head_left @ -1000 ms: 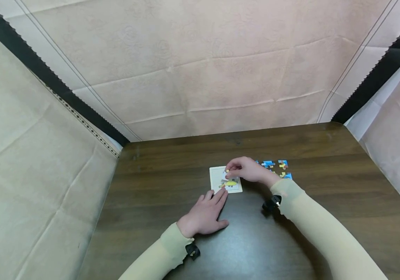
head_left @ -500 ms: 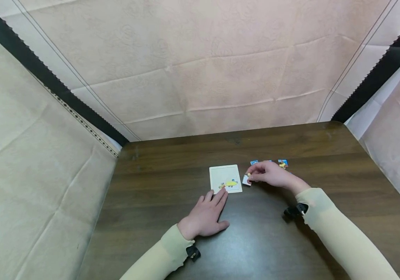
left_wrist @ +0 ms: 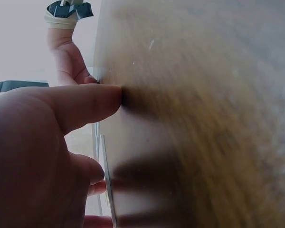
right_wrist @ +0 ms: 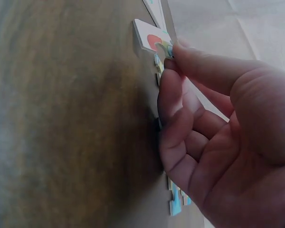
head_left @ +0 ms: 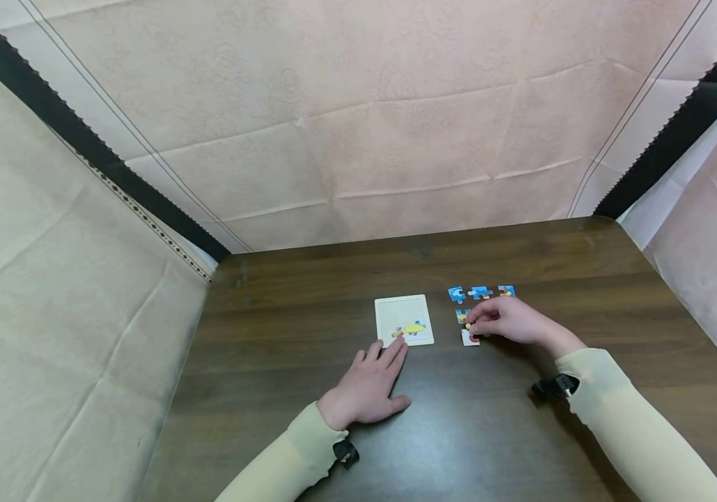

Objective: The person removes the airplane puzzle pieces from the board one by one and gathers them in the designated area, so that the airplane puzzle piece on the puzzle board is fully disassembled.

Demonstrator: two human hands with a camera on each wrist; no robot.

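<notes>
My right hand [head_left: 518, 324] pinches a white jigsaw puzzle piece [head_left: 469, 339] between thumb and fingertips. In the right wrist view the puzzle piece [right_wrist: 147, 35] shows a red patch and tilts up off the table. To the left lies a square white puzzle board [head_left: 398, 310], with a yellow figure on its lower part. The fingertips of my left hand [head_left: 371, 387] rest on the board's near edge, fingers straight and thumb spread. Seen from the left wrist, the thumb tip touches the table beside the thin board edge.
Blue puzzle pieces [head_left: 480, 293] lie in a row behind my right hand. Another blue and yellow piece [head_left: 462, 316] is just beyond the fingertips, and the hand may cover more. Pale cloth [head_left: 396, 139] hangs behind the brown table [head_left: 270, 348].
My right hand has carried the white puzzle piece rightward from above the board to beside the blue pieces. The left hand has stayed at the board's edge.
</notes>
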